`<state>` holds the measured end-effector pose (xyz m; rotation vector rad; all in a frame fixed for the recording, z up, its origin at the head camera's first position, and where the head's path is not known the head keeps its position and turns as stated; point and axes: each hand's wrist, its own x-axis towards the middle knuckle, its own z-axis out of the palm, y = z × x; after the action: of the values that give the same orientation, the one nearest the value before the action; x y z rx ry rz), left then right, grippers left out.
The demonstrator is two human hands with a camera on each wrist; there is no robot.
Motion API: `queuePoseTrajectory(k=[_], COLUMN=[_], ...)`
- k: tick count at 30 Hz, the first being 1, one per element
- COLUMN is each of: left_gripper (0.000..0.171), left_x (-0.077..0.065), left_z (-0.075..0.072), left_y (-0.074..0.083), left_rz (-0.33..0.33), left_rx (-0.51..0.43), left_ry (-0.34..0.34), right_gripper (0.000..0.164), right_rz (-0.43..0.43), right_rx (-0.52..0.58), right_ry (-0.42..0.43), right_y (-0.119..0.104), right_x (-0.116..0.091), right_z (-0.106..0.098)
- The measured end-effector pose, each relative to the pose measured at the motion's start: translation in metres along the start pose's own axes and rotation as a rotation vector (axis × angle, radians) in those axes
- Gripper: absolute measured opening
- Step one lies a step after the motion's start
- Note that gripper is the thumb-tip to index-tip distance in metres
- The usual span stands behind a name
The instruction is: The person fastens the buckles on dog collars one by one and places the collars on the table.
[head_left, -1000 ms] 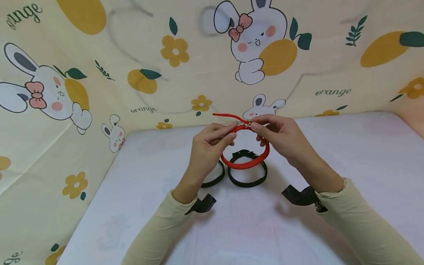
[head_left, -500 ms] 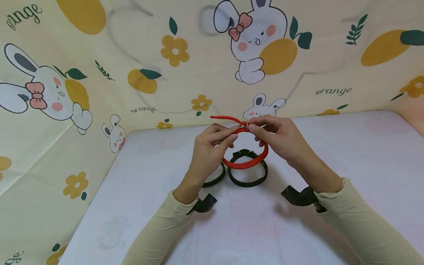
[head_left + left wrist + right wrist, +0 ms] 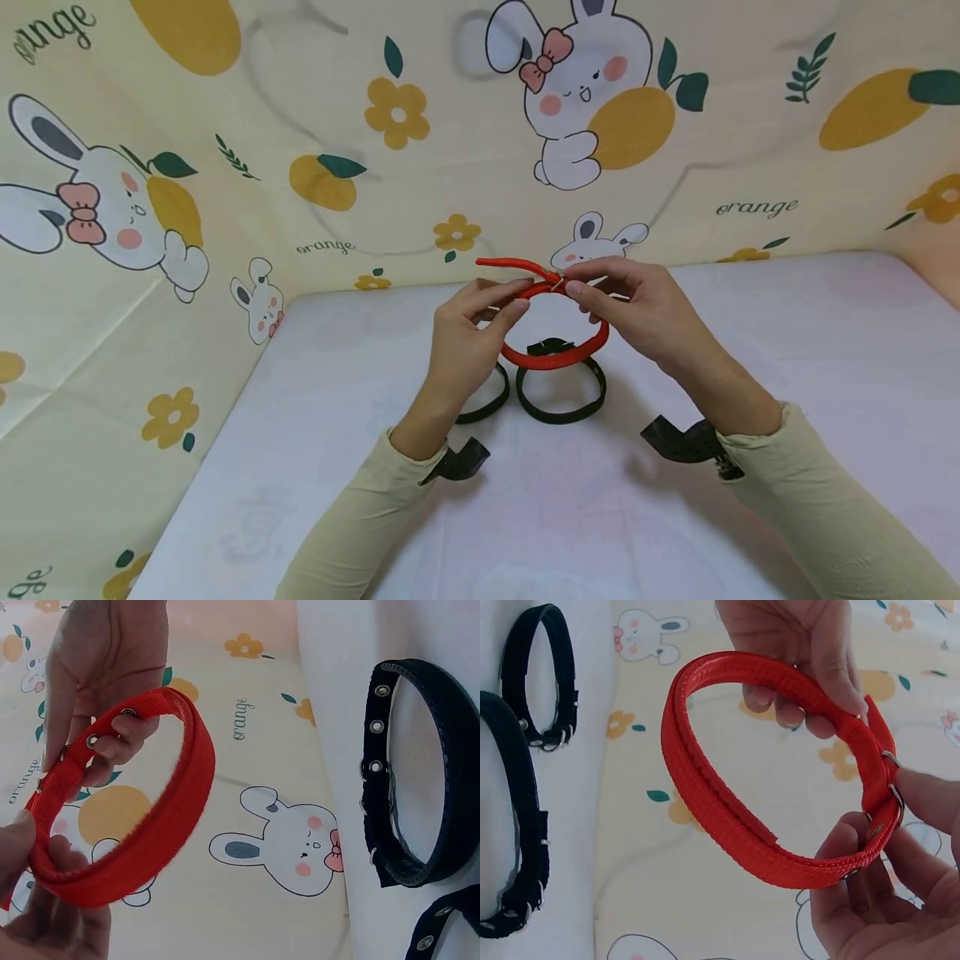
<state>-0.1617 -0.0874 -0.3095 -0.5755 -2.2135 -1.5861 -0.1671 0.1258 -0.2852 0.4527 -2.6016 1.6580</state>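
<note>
A red pet collar (image 3: 555, 360), closed into a loop, is held up above the table in both hands. My left hand (image 3: 471, 337) pinches it between thumb and fingers just left of the metal buckle (image 3: 558, 284). On the buckle's other side, my right hand (image 3: 652, 317) grips the band with thumb and forefinger. The strap's free end (image 3: 510, 262) sticks out to the left above the left hand. Metal eyelets (image 3: 93, 741) line the band in the left wrist view. In the right wrist view, metal rings (image 3: 895, 796) show beside the right thumb.
Two black collars lie looped on the white tabletop (image 3: 300, 500) below the hands. One black collar (image 3: 560, 418) is partly behind the red one; the other black collar (image 3: 487, 410) is partly hidden by the left hand. A rabbit-printed cloth (image 3: 450, 108) hangs behind the table.
The red collar's lower side has risen a little and tilted, covering more of the black collar behind it. The left hand has shifted slightly left; both hands keep hold near the buckle.
</note>
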Motion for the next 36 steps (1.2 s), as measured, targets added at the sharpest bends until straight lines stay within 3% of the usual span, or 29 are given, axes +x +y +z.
queuePoseTrajectory(k=[14,28,30,36], left_gripper=[0.027,0.026,0.026,0.028], left_x=[0.001,0.006,0.007,0.009], left_z=[-0.002,-0.012,-0.013,-0.013], left_y=[0.000,0.002,0.002,0.001], left_rz=[-0.138,-0.139,-0.164,-0.319], left_rx=[0.027,0.000,-0.022,-0.091], left_ry=[0.048,0.127,0.116,0.028], right_gripper=[0.039,0.027,0.027,0.028], right_rz=[-0.028,-0.007,-0.008,-0.005], right_rx=[-0.084,-0.133,-0.138,-0.155], right_ry=[-0.024,0.008,0.012,0.020], right_y=[0.001,-0.002,-0.001,0.001], right_x=[0.001,0.002,0.002,0.004], right_z=[-0.008,-0.005,-0.005,-0.007])
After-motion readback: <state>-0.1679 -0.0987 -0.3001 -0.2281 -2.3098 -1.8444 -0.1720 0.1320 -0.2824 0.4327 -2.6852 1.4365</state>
